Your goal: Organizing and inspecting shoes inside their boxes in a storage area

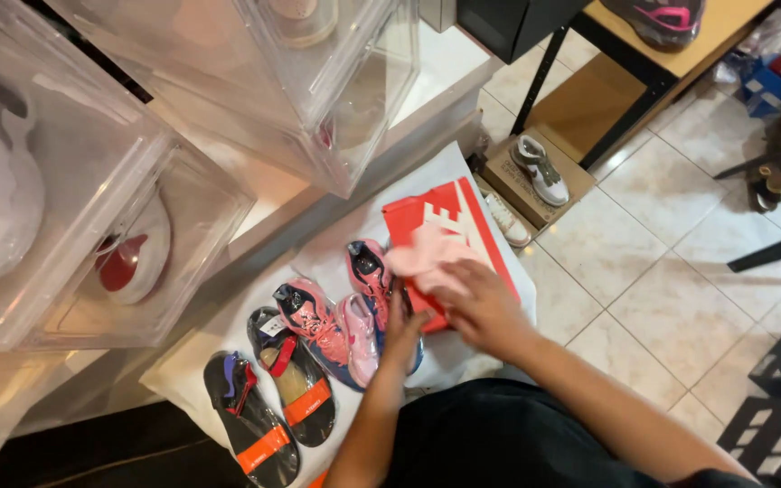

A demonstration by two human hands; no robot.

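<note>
The right hand (479, 305) closes on a soft pink cloth (422, 253) and presses it over the flat red cardboard shoe box (463, 221), which lies on a white sheet (445, 176) spread on the tiled floor (671, 298). The left hand (402, 327) rests on a pink and blue sports shoe (368, 271) just beside the box; its fingers curl, but I cannot tell if they really grip. The step in hand seems to be wiping with the cloth while the shoe is kept steady. Further left lie a second pink sneaker (318, 325) and two black sandals with orange straps (273, 398), under clear plastic boxes (92, 208)
</note>
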